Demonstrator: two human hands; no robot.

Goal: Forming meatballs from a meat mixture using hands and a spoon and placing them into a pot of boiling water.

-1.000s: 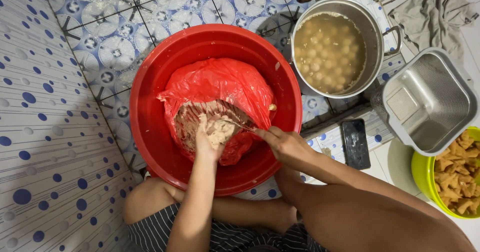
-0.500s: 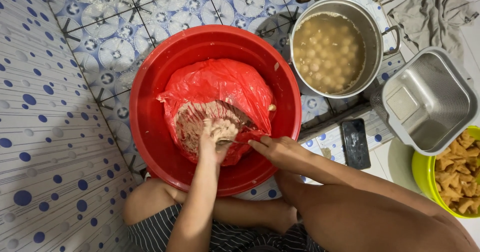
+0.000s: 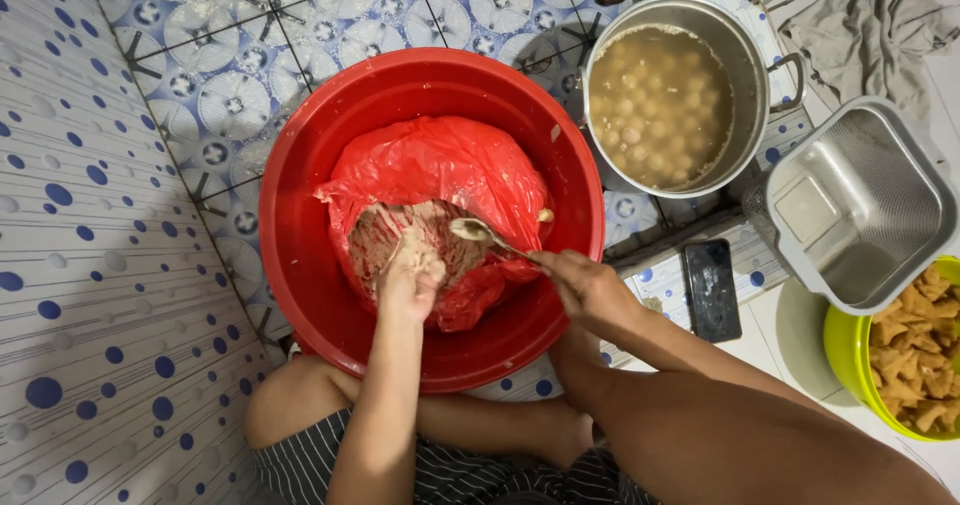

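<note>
Since half a second ago the right hand (image 3: 590, 290) has drawn the spoon (image 3: 478, 232) up out of the paste, so its bowl now shows clear above the mix, and the left hand (image 3: 405, 280) has closed into a fist with a lump of paste squeezed at its top.

That left hand is clenched on paste and sits in the middle of the red bag (image 3: 440, 170). The right hand grips the spoon's handle in a pinch, just right of the bag, over the basin's inner wall.

Pale brown paste (image 3: 385, 235) fills the opening of the bag, which lies crumpled inside the red basin (image 3: 330, 125). The basin stands on the tiled floor (image 3: 230, 95), near its middle.

Just beside the basin, toward the floor's far right, a steel pot (image 3: 745, 60) holds cloudy broth with many small pale balls (image 3: 655, 105) floating in it. Near the right edge a square metal strainer (image 3: 860, 205) stands tilted, nothing in it. Below it a green bowl (image 3: 845, 350) holds fried golden pieces (image 3: 925, 350). A dark phone (image 3: 712, 290) lies between basin and strainer. A grey cloth (image 3: 880, 25) lies bunched at the far right corner.
</note>
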